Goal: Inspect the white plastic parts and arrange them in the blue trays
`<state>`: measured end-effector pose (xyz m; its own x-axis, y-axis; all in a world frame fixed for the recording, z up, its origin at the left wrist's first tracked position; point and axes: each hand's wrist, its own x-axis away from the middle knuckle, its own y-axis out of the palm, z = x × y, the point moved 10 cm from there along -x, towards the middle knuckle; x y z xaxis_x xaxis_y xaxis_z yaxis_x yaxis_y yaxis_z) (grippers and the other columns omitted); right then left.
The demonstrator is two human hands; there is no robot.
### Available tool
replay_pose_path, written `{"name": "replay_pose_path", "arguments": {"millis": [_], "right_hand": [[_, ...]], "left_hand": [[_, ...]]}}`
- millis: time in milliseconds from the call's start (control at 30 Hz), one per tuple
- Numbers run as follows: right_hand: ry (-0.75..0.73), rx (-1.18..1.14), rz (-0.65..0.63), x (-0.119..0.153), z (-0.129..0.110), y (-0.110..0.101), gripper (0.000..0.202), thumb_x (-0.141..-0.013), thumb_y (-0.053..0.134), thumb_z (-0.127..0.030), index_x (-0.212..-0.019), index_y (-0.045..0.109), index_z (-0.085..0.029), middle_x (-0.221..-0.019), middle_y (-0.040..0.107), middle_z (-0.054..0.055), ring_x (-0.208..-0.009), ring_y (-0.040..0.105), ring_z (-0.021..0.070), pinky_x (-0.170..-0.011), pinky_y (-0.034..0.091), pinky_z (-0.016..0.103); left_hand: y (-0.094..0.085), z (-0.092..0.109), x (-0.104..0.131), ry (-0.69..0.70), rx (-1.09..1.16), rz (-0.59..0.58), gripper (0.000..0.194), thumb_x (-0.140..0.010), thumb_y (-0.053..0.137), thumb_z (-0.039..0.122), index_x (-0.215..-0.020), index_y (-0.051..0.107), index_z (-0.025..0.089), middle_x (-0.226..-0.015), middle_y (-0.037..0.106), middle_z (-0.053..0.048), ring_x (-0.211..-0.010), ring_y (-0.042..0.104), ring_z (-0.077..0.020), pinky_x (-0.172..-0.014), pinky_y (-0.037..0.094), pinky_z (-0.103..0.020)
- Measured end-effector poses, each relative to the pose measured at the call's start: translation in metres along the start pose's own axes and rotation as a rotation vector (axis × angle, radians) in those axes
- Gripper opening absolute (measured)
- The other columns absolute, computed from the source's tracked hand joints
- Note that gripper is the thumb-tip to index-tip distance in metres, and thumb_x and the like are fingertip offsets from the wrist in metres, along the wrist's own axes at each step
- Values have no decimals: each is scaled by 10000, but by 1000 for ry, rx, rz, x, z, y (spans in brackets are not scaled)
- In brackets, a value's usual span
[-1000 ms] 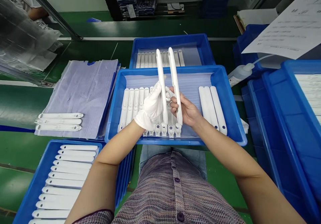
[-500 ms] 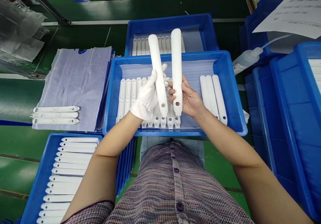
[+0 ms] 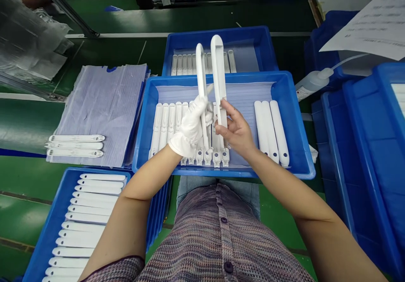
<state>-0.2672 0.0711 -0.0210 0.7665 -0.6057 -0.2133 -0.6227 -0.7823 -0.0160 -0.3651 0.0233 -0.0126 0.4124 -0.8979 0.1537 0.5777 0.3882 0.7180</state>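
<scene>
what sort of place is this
Probably a factory or workshop: blue rectangular plastic-looking trays hold rows of similar long white round-ended strips, and a translucent squeeze bottle with a thin spout is at the right.

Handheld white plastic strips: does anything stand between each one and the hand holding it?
A white glove mostly separates the left hand from its strip; nothing visible separates the right hand from the other strip.

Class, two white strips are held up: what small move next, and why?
Perhaps roll the left white strip to show its broad face: the gloved left hand holds it nearly edge-on, while the right white strip, in the bare right hand, shows its hollow side.
</scene>
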Motion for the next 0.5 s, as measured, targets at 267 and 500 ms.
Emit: {"name": "replay_pose_path", "arguments": {"millis": [267, 500], "right_hand": [[-408, 486, 178, 17, -42, -9, 626, -1016, 647, -284, -1591, 453, -441, -1158, 589, 62, -1029, 638, 228, -923, 619, 470], [-376, 531, 197, 17, -40, -10, 561, -1020, 615, -331, -1565, 506, -408, -1113, 561, 72, -1054, 606, 249, -948, 585, 465]], "left_hand": [[10, 3, -3, 53, -118, -204, 297, -818, 745, 415, -977, 711, 167, -714, 662, -3, -544, 589, -128, -534, 531, -261], [13, 5, -1, 80, -198, -202, 342, -820, 691, 469, -986, 681, 170, -672, 617, -5, -538, 555, -141, -560, 491, -301]]}}
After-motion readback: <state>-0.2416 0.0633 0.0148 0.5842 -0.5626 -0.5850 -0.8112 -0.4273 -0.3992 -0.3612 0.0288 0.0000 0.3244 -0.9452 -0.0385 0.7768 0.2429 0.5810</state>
